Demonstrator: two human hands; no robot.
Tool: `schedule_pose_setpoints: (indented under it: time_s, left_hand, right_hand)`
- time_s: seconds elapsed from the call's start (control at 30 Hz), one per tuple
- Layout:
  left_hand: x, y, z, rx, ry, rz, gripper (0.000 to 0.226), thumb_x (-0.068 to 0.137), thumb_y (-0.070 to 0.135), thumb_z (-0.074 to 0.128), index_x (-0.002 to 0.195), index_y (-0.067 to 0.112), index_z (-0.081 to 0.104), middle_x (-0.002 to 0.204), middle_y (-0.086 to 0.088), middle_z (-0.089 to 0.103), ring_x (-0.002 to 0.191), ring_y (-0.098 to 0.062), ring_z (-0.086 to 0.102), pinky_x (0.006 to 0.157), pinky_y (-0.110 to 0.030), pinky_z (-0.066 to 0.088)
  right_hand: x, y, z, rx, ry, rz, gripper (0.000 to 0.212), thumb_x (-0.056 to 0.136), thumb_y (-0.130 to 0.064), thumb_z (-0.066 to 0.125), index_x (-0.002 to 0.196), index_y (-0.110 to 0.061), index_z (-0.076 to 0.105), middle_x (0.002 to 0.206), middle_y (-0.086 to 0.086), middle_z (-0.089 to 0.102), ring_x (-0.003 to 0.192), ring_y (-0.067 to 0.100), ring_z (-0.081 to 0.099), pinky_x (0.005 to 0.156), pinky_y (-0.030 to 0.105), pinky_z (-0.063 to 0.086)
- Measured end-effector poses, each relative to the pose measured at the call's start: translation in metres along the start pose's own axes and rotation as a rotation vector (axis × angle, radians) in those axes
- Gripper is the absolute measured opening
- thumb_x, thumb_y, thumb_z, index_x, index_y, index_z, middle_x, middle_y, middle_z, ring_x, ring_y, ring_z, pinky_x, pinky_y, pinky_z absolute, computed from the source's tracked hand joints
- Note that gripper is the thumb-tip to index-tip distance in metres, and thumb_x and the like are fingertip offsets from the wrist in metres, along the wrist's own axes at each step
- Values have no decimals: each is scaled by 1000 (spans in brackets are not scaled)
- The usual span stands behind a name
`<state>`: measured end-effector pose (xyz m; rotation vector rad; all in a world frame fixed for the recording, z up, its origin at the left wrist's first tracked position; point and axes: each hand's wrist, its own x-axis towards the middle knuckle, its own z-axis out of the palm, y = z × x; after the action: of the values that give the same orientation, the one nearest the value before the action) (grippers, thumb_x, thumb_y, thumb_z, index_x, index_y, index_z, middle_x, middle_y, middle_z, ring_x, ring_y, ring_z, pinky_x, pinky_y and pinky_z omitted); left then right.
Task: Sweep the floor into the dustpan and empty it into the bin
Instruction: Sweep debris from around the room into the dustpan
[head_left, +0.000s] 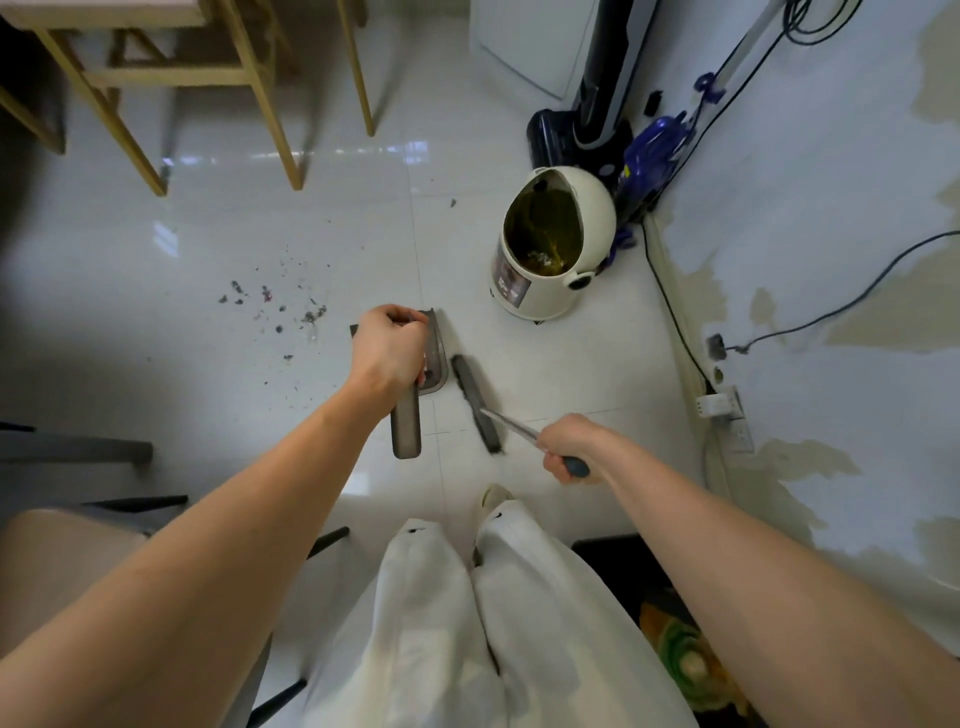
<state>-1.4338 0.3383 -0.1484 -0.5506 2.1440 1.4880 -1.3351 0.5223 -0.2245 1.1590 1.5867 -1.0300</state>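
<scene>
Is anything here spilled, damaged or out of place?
Yes. Dark debris lies scattered on the white floor, left of the dustpan, not swept up. On the right, the wall shows large patches where paint has peeled off.

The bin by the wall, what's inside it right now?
The cream bin stands with its lid open, showing a yellow-green liner bag and a little pale rubbish at the bottom. The near wall hides part of the bottom, so how much is in there cannot be told.

glossy white tile floor (260, 249), scattered debris (275, 304), bin (550, 249)
</scene>
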Motion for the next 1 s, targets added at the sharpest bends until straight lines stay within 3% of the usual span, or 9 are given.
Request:
schedule_pose_setpoints:
  time_s: [0.17, 0.27, 0.37, 0.47, 0.57, 0.73, 0.87, 1.0]
  left_hand:
    - [-5, 9, -7, -9, 18, 11, 22, 88, -3, 40, 96, 5, 59, 58, -5, 47, 36, -17, 42, 34, -15, 34]
    - [-7, 3, -22, -27, 34, 17, 22, 89, -5, 40, 95, 5, 58, 63, -6, 47, 43, -18, 41, 32, -15, 34]
    - [-8, -10, -37, -41, 49, 25, 22, 89, -4, 39, 94, 6, 58, 68, -5, 48, 31, -13, 42, 33, -17, 34]
    - [-8, -25, -52, -78, 70, 30, 18, 89, -3, 43, 92, 5, 58, 64, -5, 48, 26, -12, 38, 33, -17, 33]
    - [-13, -33, -65, -87, 72, 28, 15, 92, -1, 44, 95, 3, 58, 64, -5, 47, 25, -11, 37, 33, -16, 32]
    - [-22, -44, -88, -102, 74, 36, 15, 92, -2, 43, 93, 4, 57, 65, -7, 47, 27, -11, 38, 34, -16, 32]
    - [-26, -48, -102, -134, 60, 35, 15, 92, -2, 43, 93, 5, 56, 60, -7, 44, 33, -14, 41, 34, -17, 34]
    - [-23, -43, -115, -146, 92, 45, 15, 91, 0, 44, 94, 5, 58, 62, -5, 48, 33, -15, 41, 36, -18, 36]
  right_hand:
    - [-6, -4, 1, -30, 68, -72, 26, 92, 1, 35, 69, -6, 45, 41, 8, 45, 29, 14, 38, 38, 15, 30]
    - [2, -5, 8, 92, 85, -5, 25, 94, 1, 29, 75, -5, 44, 57, 7, 39, 37, 13, 33, 37, 10, 30]
    - [5, -1, 27, 167, 59, 34, 26, 94, 2, 27, 75, -9, 42, 60, 5, 33, 35, 12, 32, 36, 8, 30]
    - [-4, 3, 64, 122, -13, -2, 26, 94, 5, 28, 76, -8, 42, 63, 7, 36, 42, 13, 38, 30, 11, 28]
    - [-10, -1, 105, 102, -95, -80, 29, 95, 3, 37, 70, -13, 38, 70, 4, 41, 54, 12, 43, 29, 14, 38]
    - [-11, -30, 147, 325, -157, -11, 24, 95, 0, 27, 78, -11, 41, 63, 6, 37, 20, 11, 31, 33, 9, 32]
    - [-13, -53, 145, 505, -201, -25, 24, 95, -1, 26, 77, -9, 40, 60, 2, 35, 22, 6, 30, 30, 8, 29]
    - [-21, -53, 132, 482, -188, -46, 21, 97, -4, 28, 81, -7, 42, 57, 2, 35, 25, 6, 29, 30, 10, 27]
